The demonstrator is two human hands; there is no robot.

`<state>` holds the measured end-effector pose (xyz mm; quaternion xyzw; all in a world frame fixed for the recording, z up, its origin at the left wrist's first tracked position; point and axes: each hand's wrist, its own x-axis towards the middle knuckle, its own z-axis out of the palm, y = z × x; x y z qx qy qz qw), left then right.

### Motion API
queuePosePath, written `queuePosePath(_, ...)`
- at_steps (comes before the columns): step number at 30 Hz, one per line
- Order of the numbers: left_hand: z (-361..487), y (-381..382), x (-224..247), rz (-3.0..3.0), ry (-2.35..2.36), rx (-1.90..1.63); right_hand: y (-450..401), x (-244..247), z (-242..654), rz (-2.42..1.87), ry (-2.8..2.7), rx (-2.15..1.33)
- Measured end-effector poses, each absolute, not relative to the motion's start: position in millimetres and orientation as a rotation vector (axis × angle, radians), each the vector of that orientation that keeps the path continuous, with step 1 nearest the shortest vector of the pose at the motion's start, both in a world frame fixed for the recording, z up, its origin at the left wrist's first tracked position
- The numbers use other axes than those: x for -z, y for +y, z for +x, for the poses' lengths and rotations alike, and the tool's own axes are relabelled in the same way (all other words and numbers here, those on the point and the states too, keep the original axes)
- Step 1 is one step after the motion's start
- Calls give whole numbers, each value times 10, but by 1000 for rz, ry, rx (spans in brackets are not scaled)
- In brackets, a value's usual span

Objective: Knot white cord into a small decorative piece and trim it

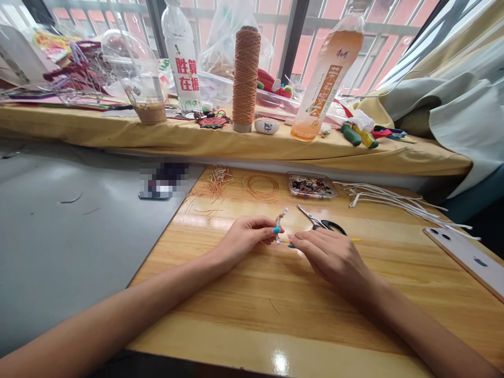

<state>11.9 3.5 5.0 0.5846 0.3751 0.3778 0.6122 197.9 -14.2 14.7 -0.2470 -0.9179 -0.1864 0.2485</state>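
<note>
Between the thumb and fingers of my left hand (252,231) is a short white cord (284,212) with a bit of orange thread on it. My right hand (334,254) is closed on a thin tool, whose yellow end (355,240) sticks out past the knuckles. Its slim tip points left, at the lower end of the white cord; whether it touches or passes through cannot be made out. Just beyond my right hand lie scissors (311,214) with black handles, partly hidden by the fingers.
Orange thread lies in a coil (260,187) and a loose bundle (218,181). A clear tray of beads (311,186), white cords (394,202) and a phone (468,257) are farther right. The ledge holds an orange thread spool (246,79), bottles and pliers (352,134).
</note>
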Motion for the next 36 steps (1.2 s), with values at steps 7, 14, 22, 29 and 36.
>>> queuePosePath(7, 126, 17, -53, 1448, 928, -849, -160, -109, 1927, -1067, -2431, 95)
queuePosePath(14, 122, 0, -42, 1627, 894, -816, -194, -194, 1919, -1241, -2452, -190)
queuePosePath(22, 154, -51, -55, 1874, 910, -860, -170, -84, 1966, -1126, -2593, 200)
queuePosePath(29, 114, 1, 4, 1597, 936, -862, -145, -88, 1936, -1021, -2596, 352)
queuePosePath(36, 114, 36, -7, 1562, 912, -771, -141, -65, 1936, -874, -2522, 398)
